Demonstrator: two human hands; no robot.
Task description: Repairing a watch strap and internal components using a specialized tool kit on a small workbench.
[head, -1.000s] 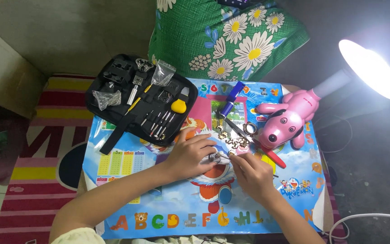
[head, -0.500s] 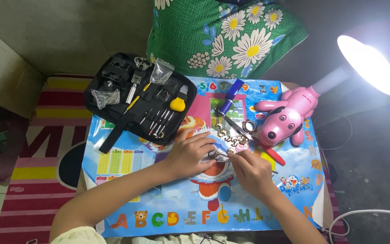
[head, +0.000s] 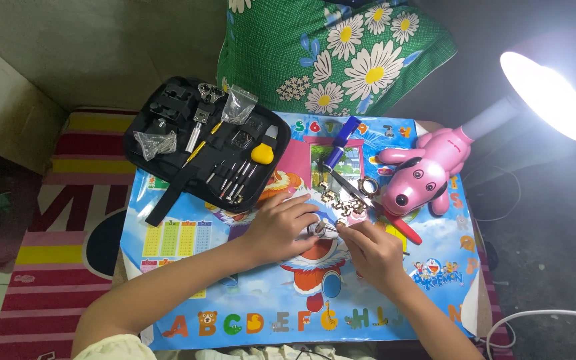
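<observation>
both hands meet over the mat: left hand (head: 278, 227) pinches a small metal watch part (head: 316, 231), right hand (head: 371, 252) pinches a thin tool (head: 331, 229) pointing at nine o'clock.

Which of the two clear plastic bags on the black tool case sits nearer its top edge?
The clear bag at the upper right of the black tool case, beside the metal tool. The other bag lies lower, by the case's left edge.

Small silver metal piece (head: 316, 231), pinched between fingertips of both hands, low over colourful cartoon mat (head: 235, 313); details unclear.
</observation>
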